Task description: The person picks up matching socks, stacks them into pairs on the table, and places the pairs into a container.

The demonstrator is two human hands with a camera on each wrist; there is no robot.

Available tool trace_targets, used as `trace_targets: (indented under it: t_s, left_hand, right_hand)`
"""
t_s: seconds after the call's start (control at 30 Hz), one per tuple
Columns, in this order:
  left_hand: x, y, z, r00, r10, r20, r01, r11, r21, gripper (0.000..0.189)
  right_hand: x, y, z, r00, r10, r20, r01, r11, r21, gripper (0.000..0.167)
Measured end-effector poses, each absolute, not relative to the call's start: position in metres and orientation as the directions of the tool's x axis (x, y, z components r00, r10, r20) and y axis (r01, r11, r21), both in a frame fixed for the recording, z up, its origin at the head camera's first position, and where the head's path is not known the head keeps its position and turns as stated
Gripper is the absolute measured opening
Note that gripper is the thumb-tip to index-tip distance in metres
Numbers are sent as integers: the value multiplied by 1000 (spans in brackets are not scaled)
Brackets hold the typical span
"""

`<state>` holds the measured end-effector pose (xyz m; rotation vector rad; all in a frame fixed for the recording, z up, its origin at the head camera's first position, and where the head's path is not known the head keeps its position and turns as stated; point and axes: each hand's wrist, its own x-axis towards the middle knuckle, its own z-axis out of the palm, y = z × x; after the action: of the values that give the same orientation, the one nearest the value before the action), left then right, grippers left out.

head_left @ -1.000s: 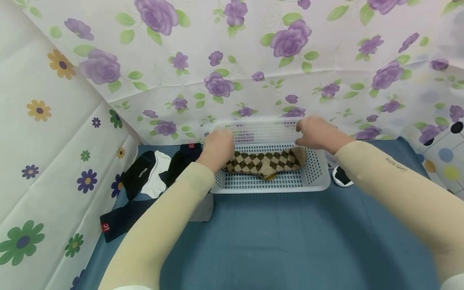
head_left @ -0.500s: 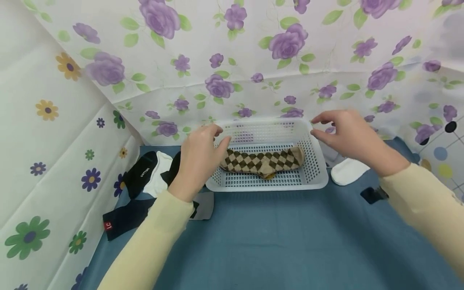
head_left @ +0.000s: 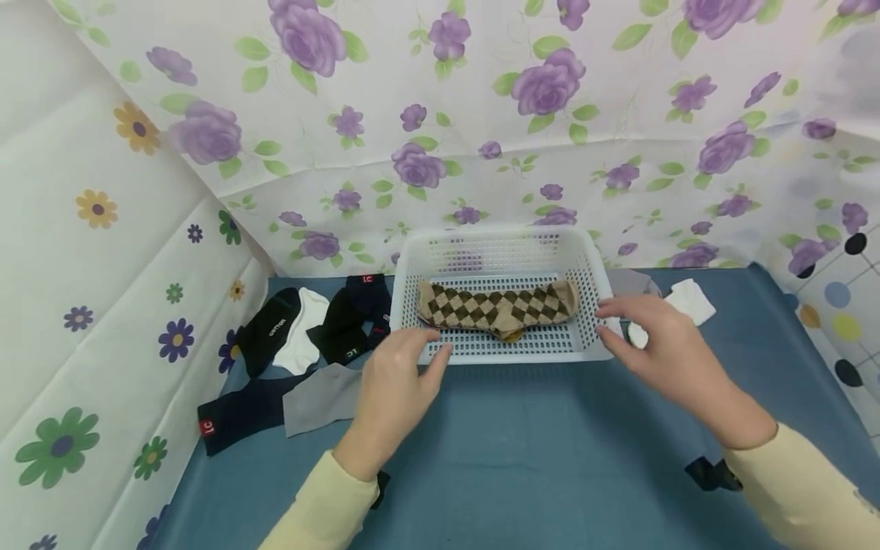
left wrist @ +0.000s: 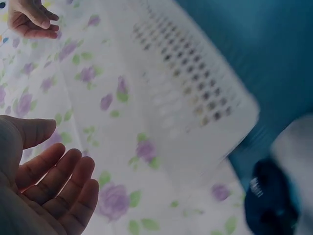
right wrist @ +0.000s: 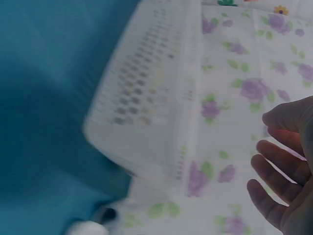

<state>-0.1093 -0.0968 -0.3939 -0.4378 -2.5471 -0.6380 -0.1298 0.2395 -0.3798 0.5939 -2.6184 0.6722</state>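
Observation:
A white perforated plastic basket (head_left: 505, 356) stands by the back wall. On its floor lies a brown and beige diamond-patterned sock (head_left: 498, 309), stretched crosswise, with a mustard patch underneath. My left hand (head_left: 395, 393) hovers by the basket's front left corner, fingers loosely bent and holding nothing; the left wrist view shows its palm and spread fingers (left wrist: 51, 174). Beside the right end is my right hand (head_left: 663, 344), thumb and fingers apart with nothing between them. The right wrist view also shows that hand (right wrist: 288, 164) apart from the basket wall (right wrist: 142, 122).
Left of the basket lie a black sock (head_left: 271, 328), a white sock (head_left: 302, 328), dark socks (head_left: 344, 325), a navy sock (head_left: 241, 412) and a grey sock (head_left: 321, 399). White (head_left: 690, 300) and grey (head_left: 631, 283) socks lie to the right. A flowered sheet (head_left: 481, 176) hangs behind.
Both hands have left the basket's two ends, moved apart and then come down toward me. Their fingers have loosened. The basket and the patterned sock have stayed in place.

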Motion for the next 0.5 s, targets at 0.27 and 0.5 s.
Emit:
trace_targets:
  t_s: [0.27, 0.5]
  left_hand:
    - [-91, -93, -437, -884, 198, 423, 359, 867, 345, 20]
    - [-86, -98, -463, -946, 171, 277, 260, 909, 326, 26]
  right_hand:
    - [-103, 245, -426, -851, -197, 486, -419, 813, -404, 27]
    - [-98, 255, -457, -861, -123, 493, -361, 832, -422, 26]
